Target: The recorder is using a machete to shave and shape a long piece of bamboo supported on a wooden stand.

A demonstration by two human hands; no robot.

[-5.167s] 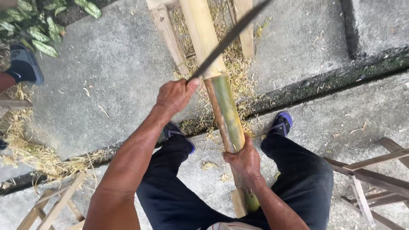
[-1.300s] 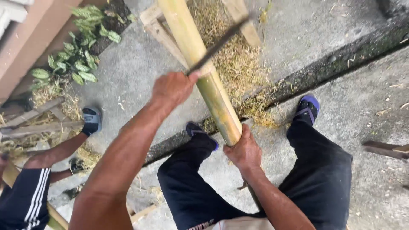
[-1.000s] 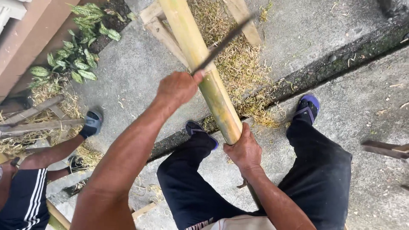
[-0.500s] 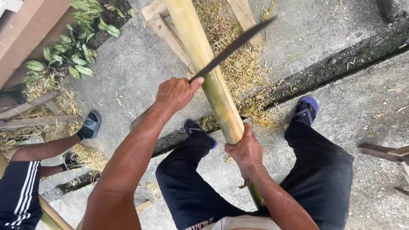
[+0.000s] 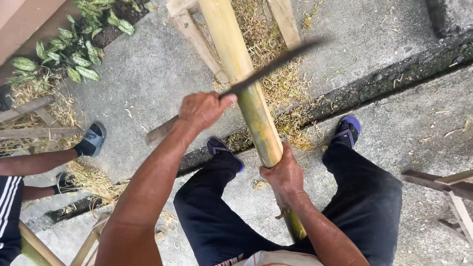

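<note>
Blade (image 5: 276,66) swung lower across bamboo pole (image 5: 246,93), shavings (image 5: 276,88) beneath

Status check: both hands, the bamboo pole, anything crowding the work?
Left hand gripping long knife, blade across bamboo pole. Right hand clamped on pole. Second person's sandalled foot off left, apart from the pole.

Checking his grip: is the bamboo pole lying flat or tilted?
Tilted: the pole rises from between his legs onto a wooden frame; right hand grips it.
</note>
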